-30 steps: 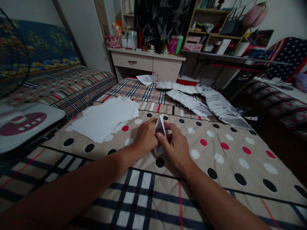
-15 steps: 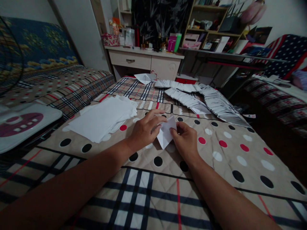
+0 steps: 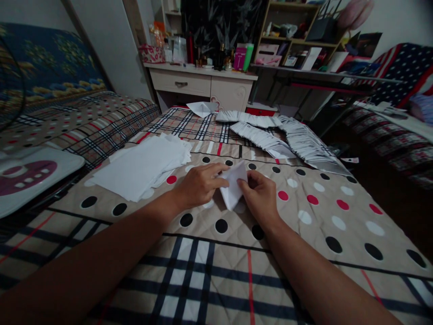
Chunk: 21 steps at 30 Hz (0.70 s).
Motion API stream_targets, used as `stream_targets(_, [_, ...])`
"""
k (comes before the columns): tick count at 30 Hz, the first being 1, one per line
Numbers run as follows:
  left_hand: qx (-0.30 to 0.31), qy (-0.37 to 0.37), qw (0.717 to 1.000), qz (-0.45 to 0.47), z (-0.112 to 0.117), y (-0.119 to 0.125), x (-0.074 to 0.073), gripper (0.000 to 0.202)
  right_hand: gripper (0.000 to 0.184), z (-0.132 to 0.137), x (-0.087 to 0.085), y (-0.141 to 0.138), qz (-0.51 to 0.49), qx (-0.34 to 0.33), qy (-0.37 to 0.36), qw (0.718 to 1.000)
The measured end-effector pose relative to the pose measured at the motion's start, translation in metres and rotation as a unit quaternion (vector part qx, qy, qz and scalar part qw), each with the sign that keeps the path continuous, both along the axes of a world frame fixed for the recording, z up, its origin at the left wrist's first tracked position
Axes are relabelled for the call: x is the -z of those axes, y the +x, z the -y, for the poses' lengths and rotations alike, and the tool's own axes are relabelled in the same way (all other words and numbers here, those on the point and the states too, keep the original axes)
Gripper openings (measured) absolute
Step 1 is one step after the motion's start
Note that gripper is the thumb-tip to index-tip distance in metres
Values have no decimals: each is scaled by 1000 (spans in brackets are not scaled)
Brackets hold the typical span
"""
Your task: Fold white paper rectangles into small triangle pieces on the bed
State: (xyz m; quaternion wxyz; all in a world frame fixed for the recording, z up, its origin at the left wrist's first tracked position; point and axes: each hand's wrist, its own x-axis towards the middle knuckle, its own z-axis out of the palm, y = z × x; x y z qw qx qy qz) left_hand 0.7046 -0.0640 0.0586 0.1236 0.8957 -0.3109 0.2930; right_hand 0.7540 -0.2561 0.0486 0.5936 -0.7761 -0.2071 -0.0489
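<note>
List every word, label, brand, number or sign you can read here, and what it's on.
Readable text: none.
Held folded paper, stack of white sheets and rows of folded pieces: no writing can be made out.
Purple panel on the white base at left: pale marks, too blurred to read.
Magenta box, green tube: any print too small or blurred to read.

Beige bedspread (image 3: 321, 225), alive with black, white and red dots; it's white folded paper (image 3: 234, 187) over it, cream dresser (image 3: 199, 84) beyond it!
</note>
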Motion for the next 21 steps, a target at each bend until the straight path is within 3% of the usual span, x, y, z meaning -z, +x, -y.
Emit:
stream_targets(5, [-16,16,999,-28,-1,0,0,39,9,1,-3,-1,-19,-2,10,1000])
stream_targets(12, [-50,40,996,-70,5,-2,0,29,8,0,-3,-2,-35,-29,34,998])
stream_targets(14, [-37,3,996,-81,4,-1,1,28,10,0,-2,-1,-48,-33,58,997])
stream_targets(17, [-7,-121,986,-112,5,0,-2,26,27,0,-2,1,-65,-26,91,993])
stream_targets(21, [11,-262,952,-160,8,2,-10,9,28,3,-7,1,17,2,78,997])
